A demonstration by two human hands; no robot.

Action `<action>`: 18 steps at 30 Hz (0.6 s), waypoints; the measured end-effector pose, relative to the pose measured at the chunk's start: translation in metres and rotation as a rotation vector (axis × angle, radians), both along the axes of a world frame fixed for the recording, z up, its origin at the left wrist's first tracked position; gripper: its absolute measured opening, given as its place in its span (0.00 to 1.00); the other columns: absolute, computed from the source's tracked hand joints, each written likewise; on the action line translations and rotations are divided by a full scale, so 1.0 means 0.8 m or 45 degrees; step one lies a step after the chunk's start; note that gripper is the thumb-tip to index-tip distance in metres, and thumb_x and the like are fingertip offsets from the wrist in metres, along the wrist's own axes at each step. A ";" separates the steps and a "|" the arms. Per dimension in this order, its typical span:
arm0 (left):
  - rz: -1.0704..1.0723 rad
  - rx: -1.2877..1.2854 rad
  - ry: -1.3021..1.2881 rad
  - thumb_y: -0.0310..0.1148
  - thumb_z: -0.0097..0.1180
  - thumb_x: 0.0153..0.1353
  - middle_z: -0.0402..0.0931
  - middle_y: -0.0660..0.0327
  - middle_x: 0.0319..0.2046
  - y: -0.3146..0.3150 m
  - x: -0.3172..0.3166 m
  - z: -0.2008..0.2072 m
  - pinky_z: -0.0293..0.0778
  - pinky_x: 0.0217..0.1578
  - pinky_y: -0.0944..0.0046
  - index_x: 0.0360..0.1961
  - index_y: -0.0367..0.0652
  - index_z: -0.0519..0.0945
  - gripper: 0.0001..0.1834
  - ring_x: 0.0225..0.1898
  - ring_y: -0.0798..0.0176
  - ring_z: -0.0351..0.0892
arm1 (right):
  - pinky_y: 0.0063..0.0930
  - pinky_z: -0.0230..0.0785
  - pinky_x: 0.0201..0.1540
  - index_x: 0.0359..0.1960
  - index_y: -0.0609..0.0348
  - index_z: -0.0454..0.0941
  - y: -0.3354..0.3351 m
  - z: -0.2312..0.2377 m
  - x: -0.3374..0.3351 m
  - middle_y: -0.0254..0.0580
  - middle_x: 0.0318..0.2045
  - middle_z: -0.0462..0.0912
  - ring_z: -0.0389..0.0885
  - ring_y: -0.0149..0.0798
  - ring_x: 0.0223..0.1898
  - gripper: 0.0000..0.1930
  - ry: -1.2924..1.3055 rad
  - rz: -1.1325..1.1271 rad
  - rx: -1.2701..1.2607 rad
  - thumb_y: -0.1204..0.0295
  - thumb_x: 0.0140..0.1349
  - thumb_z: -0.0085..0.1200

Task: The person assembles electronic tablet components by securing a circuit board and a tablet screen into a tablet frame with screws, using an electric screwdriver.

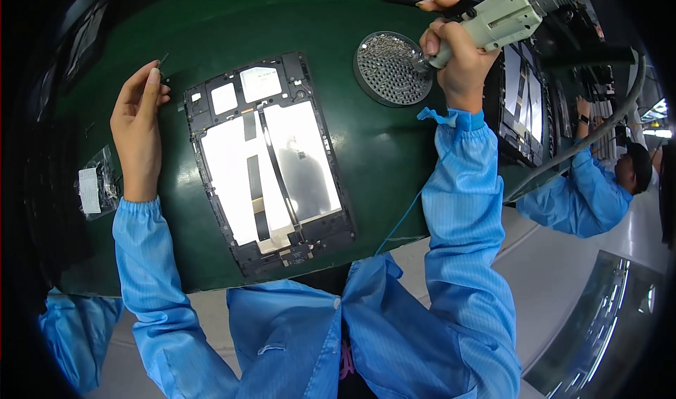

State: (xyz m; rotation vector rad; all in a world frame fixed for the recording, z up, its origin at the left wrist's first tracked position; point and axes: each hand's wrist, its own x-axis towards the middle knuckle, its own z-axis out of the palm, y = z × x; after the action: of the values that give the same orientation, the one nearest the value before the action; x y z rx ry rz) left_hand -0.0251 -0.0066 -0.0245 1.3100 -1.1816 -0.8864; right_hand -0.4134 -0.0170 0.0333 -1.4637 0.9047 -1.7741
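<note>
My right hand (pixel 459 57) is wrapped round a pale grey-green electric screwdriver (pixel 501 20). Its front end points down at a round screw tray (pixel 360 80) with many small dimples; whether the bit touches a screw is too small to tell. On the left, my left hand (pixel 139 110) pinches a small, thin dark piece (pixel 165 58) between thumb and fingers, its kind unclear. Between my hands lies an opened tablet (pixel 331 163), its inside facing up. Shiny silver plates, a dark flex cable (pixel 255 181) and a black frame show in it.
A clear plastic bag (pixel 105 170) of small parts sits at left. More opened tablets (pixel 522 110) lie at right, near a grey hose (pixel 623 107). A blue cord (pixel 403 219) runs from my right wristband. A co-worker (pixel 588 191) in blue sits at right.
</note>
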 end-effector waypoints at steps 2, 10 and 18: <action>0.004 -0.002 0.004 0.37 0.58 0.68 0.78 0.61 0.41 0.000 0.001 -0.001 0.74 0.46 0.71 0.54 0.37 0.79 0.18 0.41 0.70 0.76 | 0.23 0.71 0.22 0.38 0.71 0.79 -0.001 -0.001 0.001 0.55 0.33 0.85 0.76 0.30 0.18 0.13 0.020 -0.047 -0.007 0.87 0.50 0.50; 0.005 0.001 0.015 0.37 0.59 0.68 0.78 0.61 0.41 0.000 0.000 0.000 0.74 0.45 0.72 0.53 0.35 0.79 0.18 0.40 0.71 0.77 | 0.28 0.71 0.23 0.41 0.72 0.77 -0.005 -0.004 -0.003 0.55 0.36 0.85 0.76 0.33 0.18 0.13 0.187 -0.215 -0.057 0.85 0.52 0.51; -0.007 0.009 0.000 0.38 0.58 0.68 0.78 0.62 0.41 0.000 0.004 -0.004 0.73 0.46 0.72 0.54 0.37 0.79 0.19 0.42 0.71 0.76 | 0.28 0.72 0.23 0.41 0.72 0.77 -0.013 -0.014 -0.002 0.54 0.35 0.85 0.76 0.33 0.18 0.13 0.158 -0.222 -0.061 0.86 0.53 0.51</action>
State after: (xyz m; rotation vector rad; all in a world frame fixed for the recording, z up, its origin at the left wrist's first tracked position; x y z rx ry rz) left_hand -0.0219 -0.0065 -0.0274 1.3127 -1.1834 -0.8951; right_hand -0.4152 -0.0273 0.0223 -1.5816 1.0888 -1.8564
